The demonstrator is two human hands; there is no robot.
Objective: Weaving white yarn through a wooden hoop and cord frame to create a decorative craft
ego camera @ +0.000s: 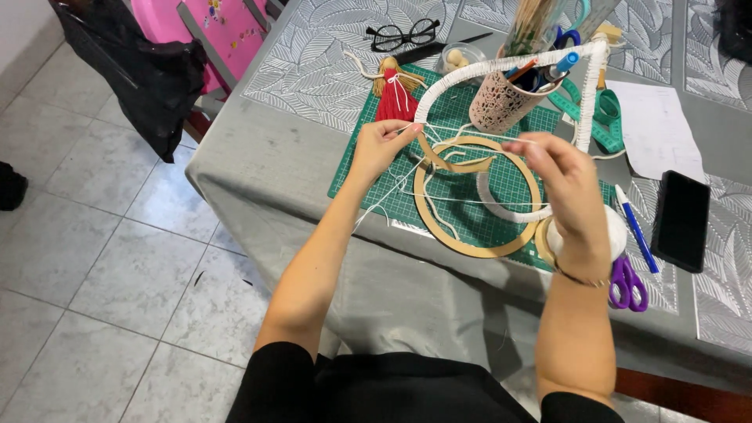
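Observation:
My left hand [381,146] pinches a thin white thread [470,130] over the green cutting mat [376,168]. My right hand [565,184] pinches the same thread at its other end, so it runs taut between them. The thread leads to a large ring wrapped in white cord [501,66] that arches above the mat. Flat cardboard rings [470,244] lie on the mat under my hands, with loose white strands across them. A roll of white cord [619,231] sits partly hidden behind my right wrist.
A red tassel doll [396,95], black glasses [403,34], a pink perforated pen cup [501,102], teal measuring tape [605,121], white paper [656,129], a black phone [681,219], a blue pen [636,227] and purple scissors [629,284] lie on the grey tablecloth [266,157]. A pink chair [211,31] stands left.

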